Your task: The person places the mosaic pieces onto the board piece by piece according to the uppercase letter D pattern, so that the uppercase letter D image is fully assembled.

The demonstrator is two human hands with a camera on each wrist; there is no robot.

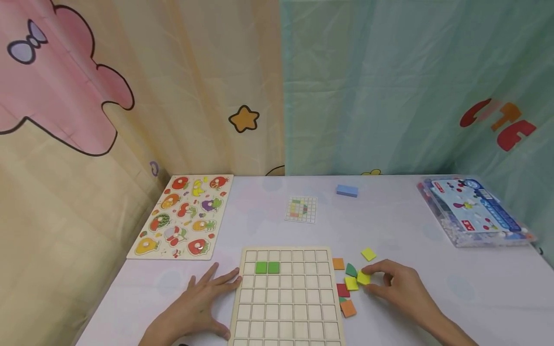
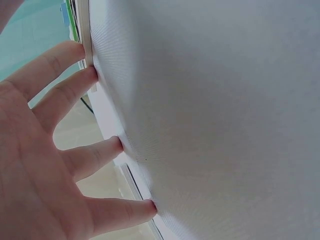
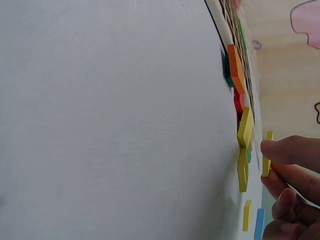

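Note:
A wooden grid board (image 1: 285,296) lies flat, with two green square tiles (image 1: 267,267) side by side in its second row. My left hand (image 1: 196,305) has its fingers spread, the thumb and some fingertips against the board's left edge. Between thumb and index finger, my right hand (image 1: 400,288) pinches a yellow square tile (image 3: 268,155), just right of the board. Close by lie other yellow tiles (image 1: 351,284), a green curved-edge piece (image 1: 351,270), a red tile (image 1: 343,290) and orange tiles (image 1: 348,308). Another yellow tile (image 1: 369,254) lies apart, farther back.
Behind the board lies a small pattern card (image 1: 301,210) with a coloured grid. A blue block (image 1: 347,191) is near the table's back edge. On the left sits a fruit puzzle board (image 1: 182,216), and a clear plastic case (image 1: 476,211) is at the far right.

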